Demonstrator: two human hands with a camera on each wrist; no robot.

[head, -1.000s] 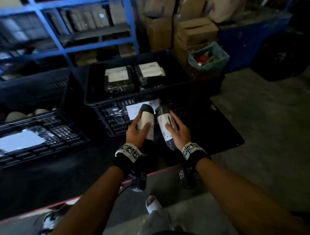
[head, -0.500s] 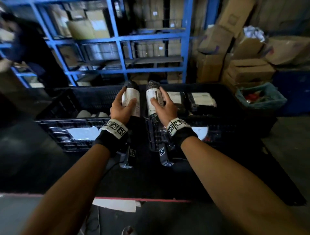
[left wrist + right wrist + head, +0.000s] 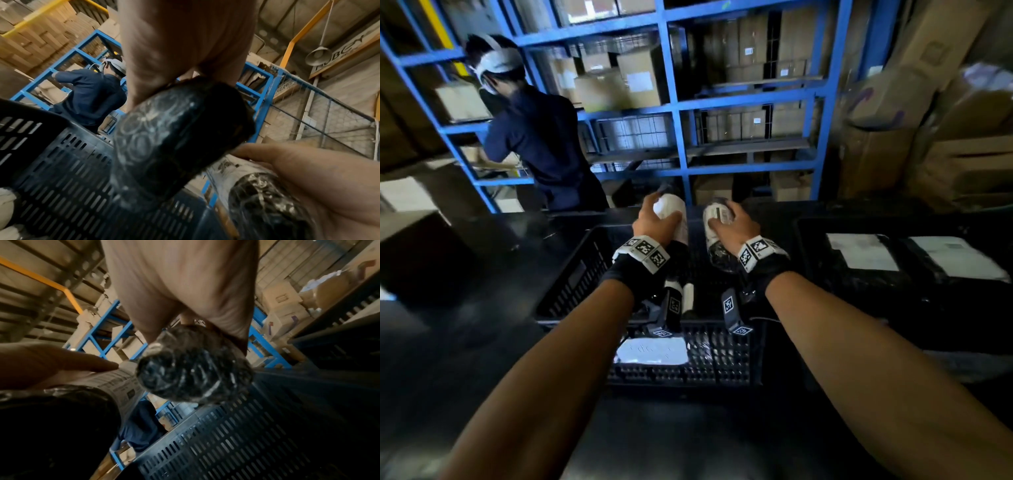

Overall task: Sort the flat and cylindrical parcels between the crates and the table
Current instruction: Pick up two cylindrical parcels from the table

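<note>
Head view shows both hands above a black slotted crate [image 3: 571, 281], each one holding a cylindrical parcel. The left hand [image 3: 654, 222] has its fingers curled round the left roll [image 3: 674, 209], a dark wrapped cylinder with a white label. The right hand [image 3: 732, 228] is closed in the same way round the right roll [image 3: 717, 219]. The two rolls are near each other but apart, and both tilt with the far end up. Their lower ends hang over the inside of the crate and do not touch it, as far as I can tell.

On the right, a second crate [image 3: 804, 233] holds two flat parcels [image 3: 863, 251] with white labels, side by side. A white label [image 3: 652, 351] is on the front wall of the middle crate.

I judge that the step in hand is to put the two rolls down into the middle crate. To do it well, lower both hands together until the rolls lie on the bottom, parallel to each other and along the crate, so they cannot roll away. The plastic wrap looks smooth, so the hold should remain firm until each roll rests. Release only then, one hand after the other.

Behind the worktop [image 3: 482, 342], another person [image 3: 541, 144] works at the blue shelves [image 3: 678, 102].
</note>
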